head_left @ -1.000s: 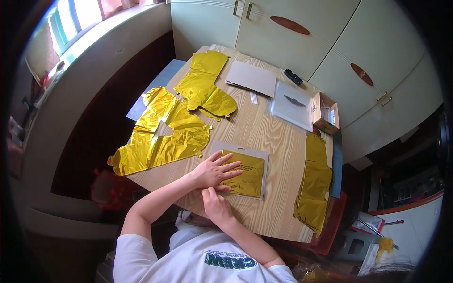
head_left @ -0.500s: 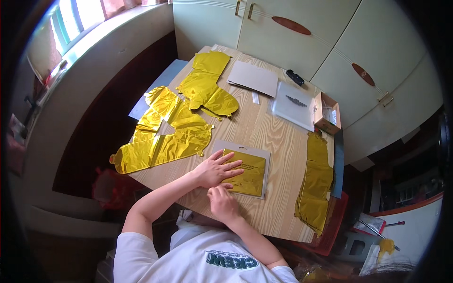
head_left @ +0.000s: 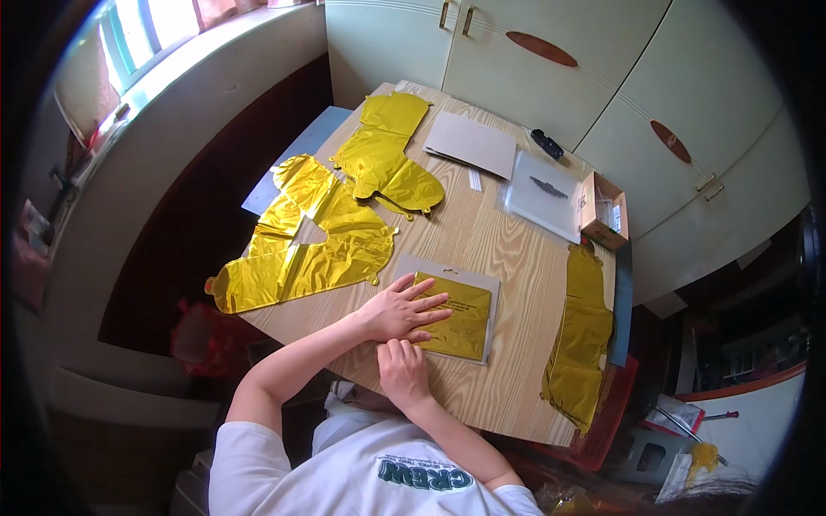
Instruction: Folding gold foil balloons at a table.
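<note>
A flat packet [head_left: 469,322] lies on the near part of the table in front of me: a square of folded gold foil against a pale grey card, with a hanging slot at its far edge and small dark print across the foil. My left hand [head_left: 397,311] is spread palm down over its left part, fingers fanned out across the foil. My right hand [head_left: 404,371] is curled just beside it, fingertips close to my left thumb at the packet's near left corner; I cannot tell whether they pinch anything.

Under all this is the wood-grained table [head_left: 508,387]. To the left of the packet a large, wrinkled gold foil shape [head_left: 348,249] lies flat with a gap in its middle, one end reaching past the table's left edge. Beyond it, a boot-shaped gold foil piece [head_left: 391,155] stretches toward the far corner. A long gold foil piece [head_left: 578,340] runs along the right edge, its far end by an open tan box [head_left: 605,211] with clear packets inside. Left of the box lies a clear plastic sleeve [head_left: 542,196] with a dark mark on it, then a grey card folder [head_left: 471,144] with narrow white strips [head_left: 474,179] near it. A small black object [head_left: 546,144] sits at the far edge, before the cream cabinets [head_left: 602,69].
</note>
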Motion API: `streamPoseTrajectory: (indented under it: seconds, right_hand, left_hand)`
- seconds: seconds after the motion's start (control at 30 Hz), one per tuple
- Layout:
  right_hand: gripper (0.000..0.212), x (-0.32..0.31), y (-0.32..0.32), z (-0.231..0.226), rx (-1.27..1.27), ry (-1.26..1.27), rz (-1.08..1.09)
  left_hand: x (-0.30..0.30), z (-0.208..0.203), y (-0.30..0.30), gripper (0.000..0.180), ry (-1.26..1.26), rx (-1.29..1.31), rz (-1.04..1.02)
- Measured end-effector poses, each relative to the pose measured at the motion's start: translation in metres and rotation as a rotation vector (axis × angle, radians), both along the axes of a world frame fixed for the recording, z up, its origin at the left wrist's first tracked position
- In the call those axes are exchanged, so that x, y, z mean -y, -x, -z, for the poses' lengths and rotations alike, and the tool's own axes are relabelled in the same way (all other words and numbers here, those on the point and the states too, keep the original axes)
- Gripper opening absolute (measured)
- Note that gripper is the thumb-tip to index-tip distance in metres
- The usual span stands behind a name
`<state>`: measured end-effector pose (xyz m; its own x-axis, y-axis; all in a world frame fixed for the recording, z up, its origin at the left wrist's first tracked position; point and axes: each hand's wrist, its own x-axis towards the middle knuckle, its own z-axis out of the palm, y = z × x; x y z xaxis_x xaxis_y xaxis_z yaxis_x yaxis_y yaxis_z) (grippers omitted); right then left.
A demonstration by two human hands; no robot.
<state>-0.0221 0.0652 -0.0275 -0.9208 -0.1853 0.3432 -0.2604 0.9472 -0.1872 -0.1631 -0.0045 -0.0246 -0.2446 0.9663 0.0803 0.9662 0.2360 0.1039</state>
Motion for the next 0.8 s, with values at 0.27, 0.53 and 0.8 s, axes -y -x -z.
streamPoseTrajectory:
  seconds: [0.27, 0.53, 0.8]
  right_hand:
    - [0.007, -0.028, -0.017, -0.017, -0.020, 0.400, -0.273]
    - [0.016, -0.163, -0.133, -0.039, 0.096, 1.817, -0.054]
    - [0.008, -0.206, -0.182, -0.060, -0.198, 0.993, 0.448]
  left_hand:
    - [-0.001, -0.003, 0.001, 0.059, -0.019, 0.017, 0.034]
    - [0.006, -0.008, -0.030, 0.059, 0.007, 0.043, 0.069]
    - [0.011, -0.019, -0.059, 0.066, -0.037, 0.166, 0.064]
